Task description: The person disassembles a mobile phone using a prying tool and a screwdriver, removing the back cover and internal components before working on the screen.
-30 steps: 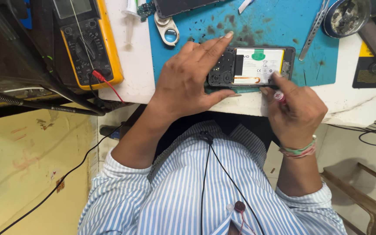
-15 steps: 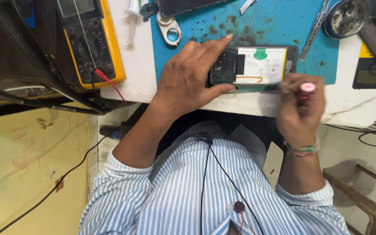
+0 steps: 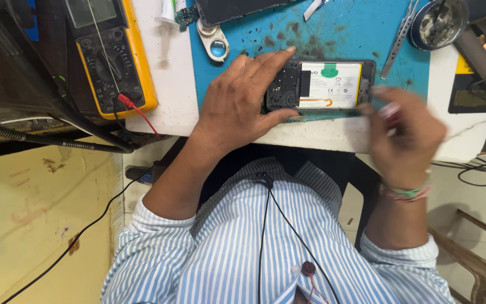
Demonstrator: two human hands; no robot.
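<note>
Phone (image 3: 322, 84) with its back off lies on the blue mat (image 3: 338, 34) near the counter's (image 3: 167, 107) front edge, pinned at its left end by the left hand (image 3: 243, 101), fingers clamped on it. Right hand (image 3: 406, 135), blurred, sits just right of it, closed round a small red-tipped tool (image 3: 389, 111). Beyond the right hand, a round tin (image 3: 439, 22) holds grey bits.

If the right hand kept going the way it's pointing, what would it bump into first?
Probably the opened phone. The right hand is blurred, but it points up-left at the phone's near end on the blue mat, already almost touching it. The left hand holds the phone's other end.
</note>
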